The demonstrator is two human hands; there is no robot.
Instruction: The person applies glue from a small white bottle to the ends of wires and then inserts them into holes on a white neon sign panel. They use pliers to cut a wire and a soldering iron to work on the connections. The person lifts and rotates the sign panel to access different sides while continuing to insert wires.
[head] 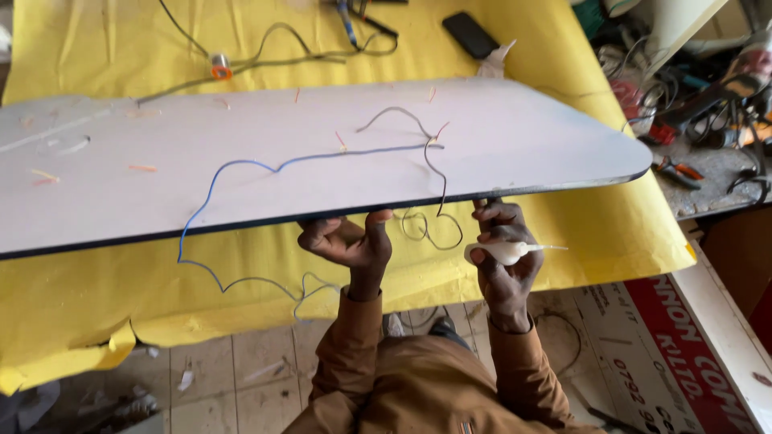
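Note:
A large flat white panel [241,161] lies tilted over a table covered in yellow cloth [121,40]. My left hand [350,241] grips its near edge from below, thumb up against the rim. My right hand [503,249] also holds the near edge and keeps a small white tube with a thin nozzle [511,251] between its fingers, pointing right. A blue wire [233,169], a grey wire [398,116] and a dark wire [438,189] meet on the panel's top and hang over the near edge.
A solder spool [219,67], dark cables [322,48] and a black phone [471,34] lie on the yellow cloth behind the panel. A cluttered bench with tools and pliers [675,169] stands at right. A printed sign board [667,354] leans at lower right. The tiled floor [217,378] is littered with scraps.

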